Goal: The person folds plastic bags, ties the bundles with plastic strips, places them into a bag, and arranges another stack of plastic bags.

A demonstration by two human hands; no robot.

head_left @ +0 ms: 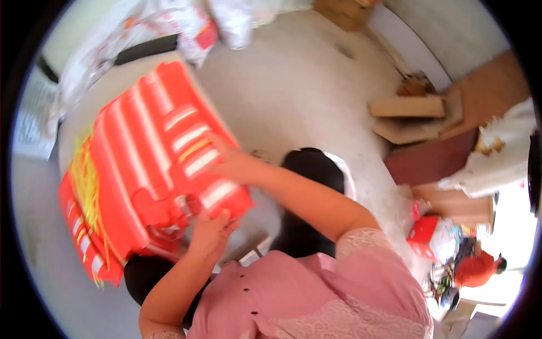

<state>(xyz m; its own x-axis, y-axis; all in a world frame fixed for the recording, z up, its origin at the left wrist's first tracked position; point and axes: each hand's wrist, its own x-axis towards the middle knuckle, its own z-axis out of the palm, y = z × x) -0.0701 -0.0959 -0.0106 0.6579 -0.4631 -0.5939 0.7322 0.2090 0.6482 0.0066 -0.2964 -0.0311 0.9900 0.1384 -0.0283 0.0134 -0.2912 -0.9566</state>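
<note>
A pile of red, white-striped folded pieces (132, 147) lies in front of me; their exact kind does not show. At its near right, a smaller red folded piece (195, 144) has white bands and a thin yellow one. My right hand (231, 161) rests on this piece with fingers spread, somewhat blurred. My left hand (209, 231) is curled at its near edge, thumb and fingers pinching it. Yellow cords (84, 175) hang over the left side of the pile, beside another red banded piece (87, 243).
A dark bar (147, 50) and white plastic bags (180, 25) are beyond the pile. Cardboard pieces (409, 107) lie on the right of the concrete floor (293, 79). A person in an orange top (474, 270) is at the far right, near various goods.
</note>
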